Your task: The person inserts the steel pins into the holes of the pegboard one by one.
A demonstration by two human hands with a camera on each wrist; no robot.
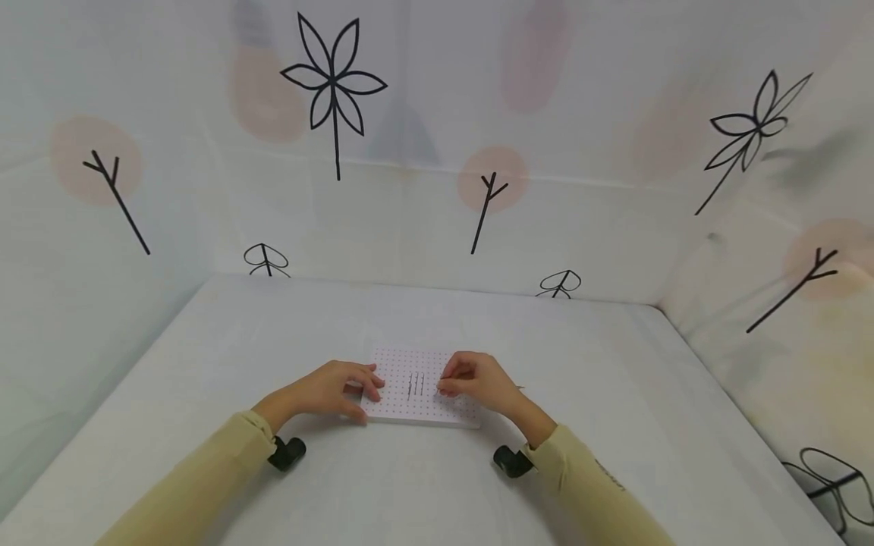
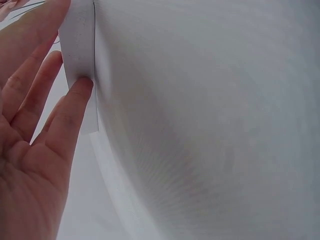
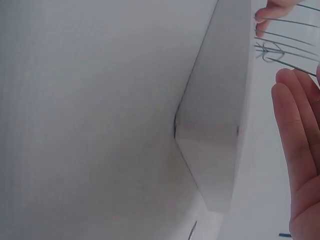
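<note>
A white board (image 1: 423, 413) with a grid of small holes lies on the table. Several thin dark needle-like rods (image 1: 416, 384) stand in its middle; the right wrist view shows such rods (image 3: 287, 35) side by side. My left hand (image 1: 334, 390) rests at the board's left edge, fingers spread over the top. Its thumb (image 2: 80, 95) presses the board's side. Over the right half of the board, my right hand (image 1: 481, 379) pinches another thin dark rod (image 3: 290, 66) between thumb and forefinger, its free end pointing toward the standing rods.
A thin dark piece (image 1: 521, 387) lies on the white-covered table (image 1: 382, 485) to the right of the board, partly behind the right hand. White cloth walls (image 1: 410, 220) with printed plants enclose the back and sides. Dark wrist cameras (image 1: 512, 460) hang below both wrists.
</note>
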